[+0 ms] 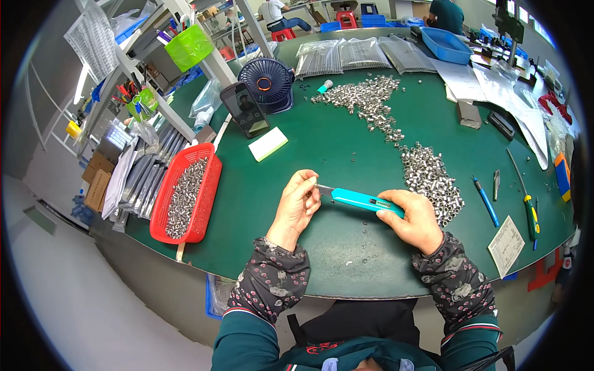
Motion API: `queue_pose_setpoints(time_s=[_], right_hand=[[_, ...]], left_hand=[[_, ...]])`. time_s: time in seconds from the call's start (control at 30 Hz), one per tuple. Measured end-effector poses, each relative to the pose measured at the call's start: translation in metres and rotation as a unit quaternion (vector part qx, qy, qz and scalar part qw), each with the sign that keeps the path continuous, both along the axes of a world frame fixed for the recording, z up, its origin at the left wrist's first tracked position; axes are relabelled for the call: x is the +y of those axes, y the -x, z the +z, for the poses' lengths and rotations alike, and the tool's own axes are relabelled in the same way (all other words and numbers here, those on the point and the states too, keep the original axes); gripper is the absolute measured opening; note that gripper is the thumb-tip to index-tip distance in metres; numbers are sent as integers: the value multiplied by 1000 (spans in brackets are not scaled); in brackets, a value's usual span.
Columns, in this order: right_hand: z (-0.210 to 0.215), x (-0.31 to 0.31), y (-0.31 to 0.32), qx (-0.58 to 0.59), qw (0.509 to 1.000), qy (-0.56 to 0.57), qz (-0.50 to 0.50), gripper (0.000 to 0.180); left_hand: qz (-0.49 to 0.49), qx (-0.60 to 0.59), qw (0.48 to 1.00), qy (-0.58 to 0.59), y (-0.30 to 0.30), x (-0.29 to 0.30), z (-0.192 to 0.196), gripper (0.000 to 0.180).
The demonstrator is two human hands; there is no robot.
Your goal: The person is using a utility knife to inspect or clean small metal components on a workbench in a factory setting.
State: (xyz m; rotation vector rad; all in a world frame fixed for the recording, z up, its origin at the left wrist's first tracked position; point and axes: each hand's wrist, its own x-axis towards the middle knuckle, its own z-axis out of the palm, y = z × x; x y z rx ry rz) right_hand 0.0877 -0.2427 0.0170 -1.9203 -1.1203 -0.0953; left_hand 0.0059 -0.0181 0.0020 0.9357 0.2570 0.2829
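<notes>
My right hand (413, 217) is wrapped round the handle of a teal utility knife (354, 198), its blade out and pointing left. At the blade's tip my left hand (296, 207) is closed in a pinch; what sits between its fingertips is too small and covered to make out. Both hands are above the green table mat (334, 247). To the right of the knife lies a heap of small silvery metal rings (433, 179). A second spread of the same metal pieces (365, 99) lies farther back.
A red plastic basket (215, 179) with metal pieces stands at left. Near it are a phone (245, 110), a dark fan (267, 83) and a pale sticky-note pad (268, 144). At right lie a blue pen-like tool (486, 203), a screwdriver (531, 216) and a printed paper slip (507, 247).
</notes>
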Motion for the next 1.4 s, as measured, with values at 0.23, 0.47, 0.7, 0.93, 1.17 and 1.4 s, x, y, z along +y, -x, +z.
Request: queue_pose_setpoints(time_s=[0.23, 0.47, 0.7, 0.93, 1.17, 1.4], right_hand=[[7, 2, 6, -85, 994, -48, -51, 24], [4, 1, 0, -128, 985, -31, -115, 24], [2, -1, -1, -153, 976, 87, -129, 26], [-1, 0, -5, -96, 986, 2, -138, 25], [2, -4, -12, -9, 984, -113, -138, 25], [16, -14, -35, 199, 885, -386, -170, 27]], left_hand=[[-7, -9, 998, 62, 0, 2, -2, 5], [-13, -14, 996, 88, 1, 4, -5, 8], [-23, -42, 997, 65, 1, 1, 0, 14], [7, 9, 979, -204, 1, -5, 5, 17], [36, 10, 952, -305, 0, -14, 2, 13], [-88, -39, 995, 21, -8, -26, 12, 12]])
